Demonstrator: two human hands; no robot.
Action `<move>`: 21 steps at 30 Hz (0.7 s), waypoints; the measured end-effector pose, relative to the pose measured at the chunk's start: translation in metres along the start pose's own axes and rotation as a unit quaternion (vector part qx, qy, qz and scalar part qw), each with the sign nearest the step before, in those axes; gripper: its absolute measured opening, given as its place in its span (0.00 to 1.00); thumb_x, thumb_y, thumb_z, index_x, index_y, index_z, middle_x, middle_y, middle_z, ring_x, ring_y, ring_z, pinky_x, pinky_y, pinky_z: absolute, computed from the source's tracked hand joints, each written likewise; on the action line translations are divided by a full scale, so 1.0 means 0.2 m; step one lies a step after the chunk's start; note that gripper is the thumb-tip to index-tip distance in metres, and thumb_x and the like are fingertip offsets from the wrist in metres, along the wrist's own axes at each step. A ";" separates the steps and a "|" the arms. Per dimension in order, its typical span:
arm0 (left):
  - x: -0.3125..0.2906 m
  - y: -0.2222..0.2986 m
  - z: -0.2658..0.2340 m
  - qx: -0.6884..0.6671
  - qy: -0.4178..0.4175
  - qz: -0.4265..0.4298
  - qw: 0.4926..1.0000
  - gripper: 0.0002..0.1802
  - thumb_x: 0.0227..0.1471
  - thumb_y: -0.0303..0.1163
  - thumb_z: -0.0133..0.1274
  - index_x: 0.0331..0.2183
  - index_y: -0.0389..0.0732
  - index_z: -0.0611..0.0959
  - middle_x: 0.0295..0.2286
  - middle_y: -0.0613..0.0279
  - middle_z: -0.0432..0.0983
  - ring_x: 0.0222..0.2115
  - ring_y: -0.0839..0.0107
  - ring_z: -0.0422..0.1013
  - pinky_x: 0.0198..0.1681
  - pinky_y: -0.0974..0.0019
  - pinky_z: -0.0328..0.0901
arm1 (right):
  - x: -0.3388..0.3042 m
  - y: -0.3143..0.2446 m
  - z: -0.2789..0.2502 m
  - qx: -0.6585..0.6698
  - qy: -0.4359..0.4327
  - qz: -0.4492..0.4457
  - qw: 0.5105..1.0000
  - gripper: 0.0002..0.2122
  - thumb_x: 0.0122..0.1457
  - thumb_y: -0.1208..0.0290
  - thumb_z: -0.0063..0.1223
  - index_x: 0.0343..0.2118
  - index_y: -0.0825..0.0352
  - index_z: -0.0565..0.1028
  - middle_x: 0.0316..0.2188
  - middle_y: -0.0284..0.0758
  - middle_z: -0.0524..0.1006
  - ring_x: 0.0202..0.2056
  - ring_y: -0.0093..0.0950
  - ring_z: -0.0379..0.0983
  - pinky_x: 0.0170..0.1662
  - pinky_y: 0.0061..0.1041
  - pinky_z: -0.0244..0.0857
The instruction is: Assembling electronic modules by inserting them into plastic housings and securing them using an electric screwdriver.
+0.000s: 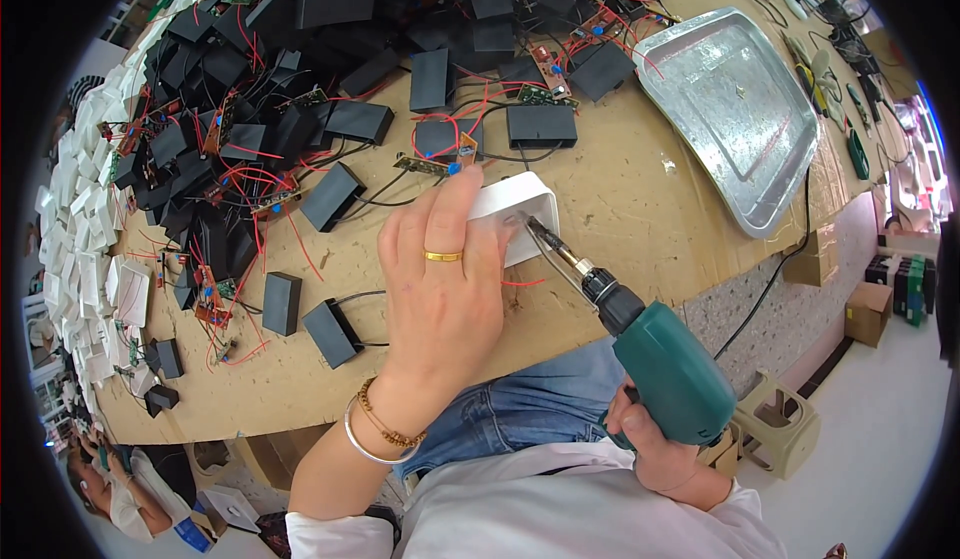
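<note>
My left hand [440,269], with a ring on one finger, grips a white open plastic case [542,199] above the near part of the table. Its fingers hide the case's left side. In my right hand [655,449] is a green pistol-shaped soldering gun [675,374]. Its dark tip and thin metal feed tube point up and left into the case. Whether the tip touches anything inside, I cannot tell. A small circuit board [467,149] with a blue part shows just beyond my left fingers. A red wire [523,283] sticks out below the case.
Black boxes [340,4] with circuit boards and red and black wires are heaped across the far table. White cases [75,209] pile up on the left. A metal tray [735,109] lies at right, beyond it pliers [805,79]. A stool [775,424] stands lower right; another person [140,499] sits lower left.
</note>
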State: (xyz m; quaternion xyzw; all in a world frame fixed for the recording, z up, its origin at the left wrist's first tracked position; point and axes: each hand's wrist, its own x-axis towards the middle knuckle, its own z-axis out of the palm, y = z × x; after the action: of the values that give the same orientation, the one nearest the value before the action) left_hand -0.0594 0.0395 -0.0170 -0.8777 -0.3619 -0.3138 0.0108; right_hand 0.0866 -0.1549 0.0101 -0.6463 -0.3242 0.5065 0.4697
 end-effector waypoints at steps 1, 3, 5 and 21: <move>0.00 0.00 0.00 0.003 0.001 0.003 1.000 0.13 0.43 0.24 0.62 0.30 0.38 0.73 0.47 0.56 0.68 0.42 0.57 0.67 0.44 0.57 0.61 | 0.00 0.00 0.01 0.009 0.004 0.005 1.000 0.24 0.58 0.57 0.57 0.48 0.71 0.65 0.23 0.33 0.70 0.25 0.24 0.67 0.30 0.25 0.65; -0.01 0.00 0.00 -0.009 -0.003 0.003 1.000 0.10 0.45 0.25 0.59 0.31 0.35 0.74 0.48 0.55 0.66 0.44 0.56 0.66 0.46 0.55 0.60 | 0.00 0.00 0.01 0.018 0.007 0.010 1.000 0.24 0.58 0.56 0.56 0.48 0.71 0.65 0.23 0.33 0.70 0.25 0.23 0.67 0.30 0.25 0.65; -0.01 0.00 0.00 -0.021 -0.008 0.004 1.000 0.08 0.47 0.26 0.55 0.31 0.32 0.75 0.49 0.53 0.65 0.45 0.55 0.65 0.47 0.52 0.59 | 0.01 -0.01 0.00 0.001 -0.001 0.001 1.000 0.26 0.58 0.55 0.56 0.49 0.72 0.65 0.23 0.34 0.70 0.24 0.23 0.67 0.29 0.24 0.64; 0.00 0.01 0.00 -0.009 -0.003 -0.009 1.000 0.11 0.44 0.25 0.62 0.30 0.38 0.75 0.47 0.57 0.68 0.44 0.58 0.67 0.46 0.56 0.60 | -0.02 -0.03 -0.01 -0.009 -0.008 0.007 1.000 0.28 0.58 0.54 0.55 0.51 0.73 0.64 0.24 0.34 0.70 0.24 0.23 0.67 0.29 0.24 0.64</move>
State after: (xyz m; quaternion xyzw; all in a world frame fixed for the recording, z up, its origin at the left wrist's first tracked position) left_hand -0.0579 0.0386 -0.0160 -0.8756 -0.3670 -0.3141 -0.0007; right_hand 0.0888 -0.1567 0.0173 -0.6486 -0.3278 0.5119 0.4581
